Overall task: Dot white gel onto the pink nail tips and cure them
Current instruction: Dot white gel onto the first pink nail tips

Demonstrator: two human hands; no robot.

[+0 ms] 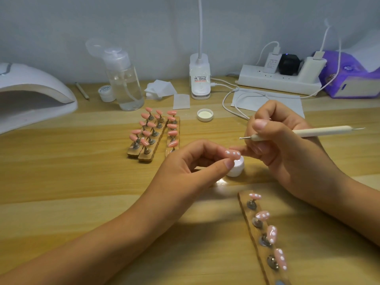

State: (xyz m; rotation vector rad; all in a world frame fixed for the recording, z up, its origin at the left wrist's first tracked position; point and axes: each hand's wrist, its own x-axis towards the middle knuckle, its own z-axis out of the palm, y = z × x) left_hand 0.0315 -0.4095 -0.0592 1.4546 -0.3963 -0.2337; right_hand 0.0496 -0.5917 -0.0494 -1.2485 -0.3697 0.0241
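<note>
**Dotting step, seen from my remote station.** My left hand [191, 167] pinches one pink nail tip [233, 154] between thumb and forefinger, face up and raised just over the white gel pot [236, 168]; I judge this squares the surface to the tool and keeps each refill a short dip away; three white dots sit on it. My right hand [287, 149] grips the dotting pen [308, 132] pencil-fashion, its ball end just above the tip and apart from it; the lower fingers appear to brace beside the left fingertips for steadiness. Below the right wrist lies the holder strip [244, 197] carrying four dotted tips, kept close, I judge, so the held tip can go back there. Beyond the left hand stand the plain pink tips [146, 133] on their strips; far out past that hand sits the curing lamp [35, 79]. Beyond the right hand lie the pot lid [205, 115] and a looped white cable [232, 108]; neither blocks the dip. The near strip sits under the right forearm's path; wet dots there could smear.
</note>
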